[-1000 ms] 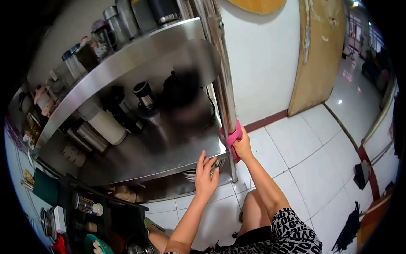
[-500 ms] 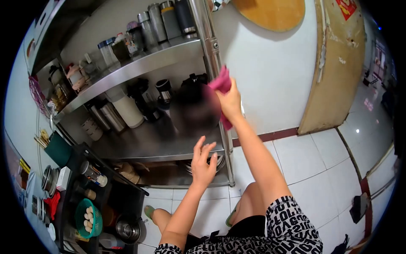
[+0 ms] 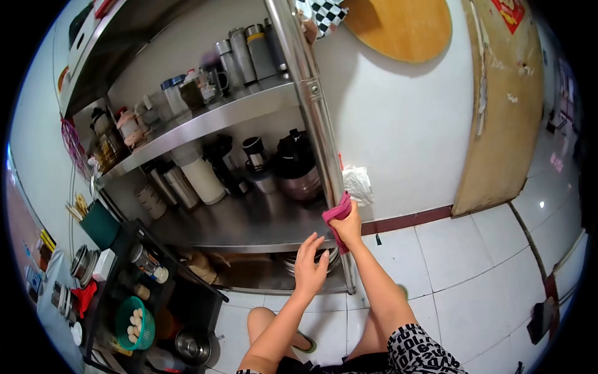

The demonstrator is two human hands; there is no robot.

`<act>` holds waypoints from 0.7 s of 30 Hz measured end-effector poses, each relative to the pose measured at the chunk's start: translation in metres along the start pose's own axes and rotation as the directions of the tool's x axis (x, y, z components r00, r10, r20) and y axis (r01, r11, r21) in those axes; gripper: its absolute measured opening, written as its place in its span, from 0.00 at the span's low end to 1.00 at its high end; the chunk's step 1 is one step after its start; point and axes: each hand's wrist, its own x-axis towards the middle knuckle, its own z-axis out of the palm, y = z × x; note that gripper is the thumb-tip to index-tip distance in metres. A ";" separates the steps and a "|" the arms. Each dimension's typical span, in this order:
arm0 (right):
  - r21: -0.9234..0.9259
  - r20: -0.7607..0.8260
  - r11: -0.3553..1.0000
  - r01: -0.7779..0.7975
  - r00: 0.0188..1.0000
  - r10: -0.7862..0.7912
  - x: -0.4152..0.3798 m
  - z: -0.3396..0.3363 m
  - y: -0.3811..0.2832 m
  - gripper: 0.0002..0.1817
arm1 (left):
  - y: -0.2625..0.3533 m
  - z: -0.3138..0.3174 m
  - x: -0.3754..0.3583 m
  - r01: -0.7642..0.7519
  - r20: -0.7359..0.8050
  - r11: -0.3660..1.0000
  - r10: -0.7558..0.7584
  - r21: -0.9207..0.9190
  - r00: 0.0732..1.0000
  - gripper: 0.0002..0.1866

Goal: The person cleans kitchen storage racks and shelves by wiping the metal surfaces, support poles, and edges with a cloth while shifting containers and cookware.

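Note:
My right hand [image 3: 348, 228] is closed round a pink cloth [image 3: 337, 217], which is wrapped against the front metal post [image 3: 321, 124] of the steel shelf rack, near the middle shelf's corner. Just left of it, my left hand [image 3: 311, 264] hangs free in front of the shelf edge [image 3: 261, 244], fingers apart and nothing in them. On that middle shelf, closest to the post, stands a dark purplish pot with a black lid [image 3: 298, 168]. Beside it are a steel cup with a black top [image 3: 256, 163] and a tall cream flask [image 3: 199, 174].
Several bottles and tumblers [image 3: 240, 56] line the upper shelf. A black cart [image 3: 180, 262] at lower left carries a green basket [image 3: 147, 324] of eggs and a steel pot [image 3: 193, 345]. A round wooden board [image 3: 402, 28] hangs on the wall, left of a worn door [image 3: 498, 118].
My right hand has slid down the post with the pink cloth, from above the middle shelf to its corner. The left hand stays open nearby. The view has shifted slightly.

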 end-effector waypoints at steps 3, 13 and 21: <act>0.019 -0.009 1.000 0.009 1.000 -0.009 0.000 0.004 0.011 0.33 | -0.002 0.024 0.030 0.042 0.022 0.997 -0.041 -0.068 0.999 0.29; 0.081 0.047 0.990 -0.114 0.993 0.110 -0.005 0.003 0.020 0.41 | -0.020 0.056 0.082 0.191 0.066 0.958 -0.182 -0.212 0.981 0.37; 0.141 0.239 0.988 -0.062 0.971 0.027 0.006 -0.009 0.029 0.38 | -0.005 0.072 0.078 0.183 -0.150 0.940 -0.233 -0.289 0.961 0.35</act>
